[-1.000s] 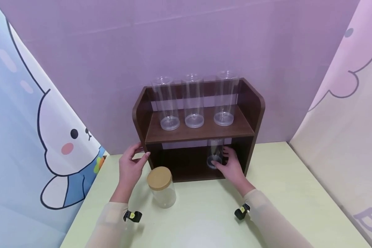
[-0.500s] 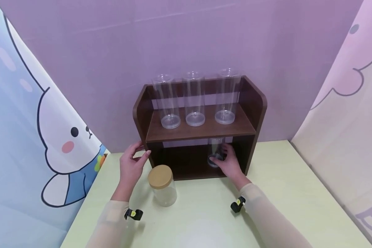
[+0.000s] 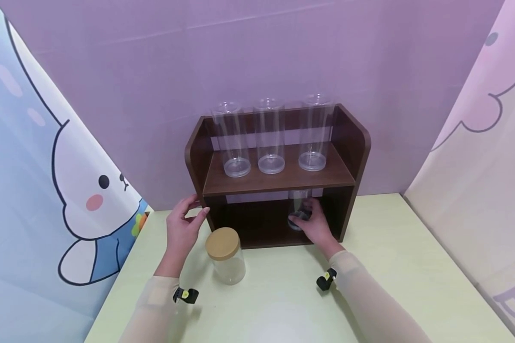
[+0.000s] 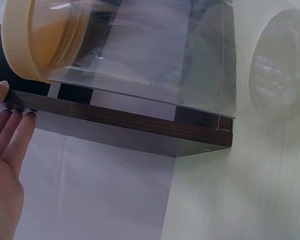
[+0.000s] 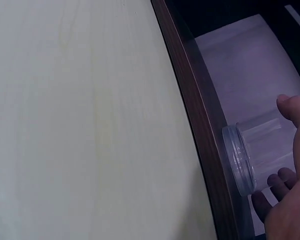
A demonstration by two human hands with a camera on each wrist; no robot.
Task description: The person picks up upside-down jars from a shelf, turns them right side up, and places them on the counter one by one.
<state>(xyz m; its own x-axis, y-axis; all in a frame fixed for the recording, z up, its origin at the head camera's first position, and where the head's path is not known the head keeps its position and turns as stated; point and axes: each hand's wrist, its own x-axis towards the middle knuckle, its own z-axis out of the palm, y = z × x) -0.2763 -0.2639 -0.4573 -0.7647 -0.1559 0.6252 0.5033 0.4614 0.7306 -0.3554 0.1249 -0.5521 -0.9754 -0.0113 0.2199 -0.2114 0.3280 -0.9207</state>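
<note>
My left hand (image 3: 182, 228) holds the left side panel of a dark brown two-tier shelf (image 3: 279, 184); in the left wrist view its thumb and fingers lie on opposite faces of the panel (image 4: 130, 120). Inside the lower tier, toward the right, my right hand (image 3: 319, 225) grips a clear plastic jar (image 3: 298, 196). That jar stands upright; the right wrist view shows its ridged end (image 5: 237, 160) near the front edge. On the table in front of the shelf is a clear jar with a tan lid (image 3: 222, 244), close to my left hand.
Three tall clear containers stand in a row on the upper tier: left (image 3: 237, 166), middle (image 3: 271, 163) and right (image 3: 312, 161). A purple cloth (image 3: 111, 95) hangs behind the shelf. Printed cloths flank the pale table (image 3: 279, 295).
My right wrist has shifted slightly forward and to the left, the hand still on the clear jar. My left hand stays at the side panel. The head view has tilted a little.
</note>
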